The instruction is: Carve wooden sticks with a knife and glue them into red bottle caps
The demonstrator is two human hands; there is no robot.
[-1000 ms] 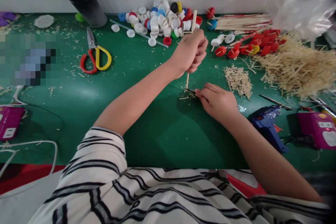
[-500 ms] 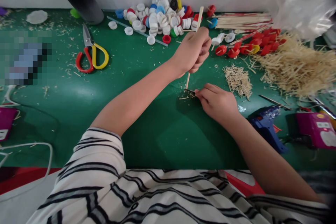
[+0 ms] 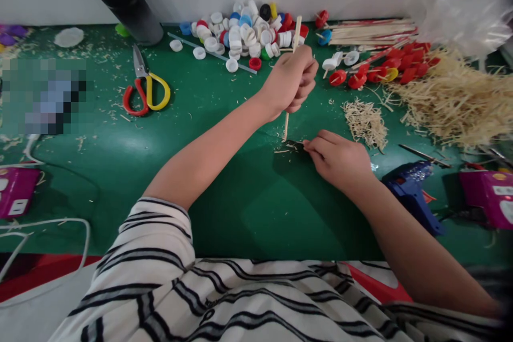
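Observation:
My left hand (image 3: 292, 79) is closed in a fist around a wooden stick (image 3: 297, 33), a chopstick by its look. The stick stands steeply, its thin lower tip close to the green table top (image 3: 240, 192). In my right hand (image 3: 340, 157), which rests low on the table, the fingers pinch a small dark blade (image 3: 295, 144). The blade points left at the stick's tip; whether they touch I cannot tell. A few curled wood shavings (image 3: 284, 152) lie around the tip.
Bottle caps (image 3: 244, 32) are heaped at the back wall, beside a black bottle (image 3: 124, 2). Scissors (image 3: 146, 85) lie to the left. On the right are a shavings pile (image 3: 365, 124), capped red pieces (image 3: 404, 61), wood-wool (image 3: 457, 99) and a blue glue gun (image 3: 414, 192).
My right hand has drawn slightly right, and more of the dark blade shows. The stick's top has shifted a little left and down. The camera view has moved slightly.

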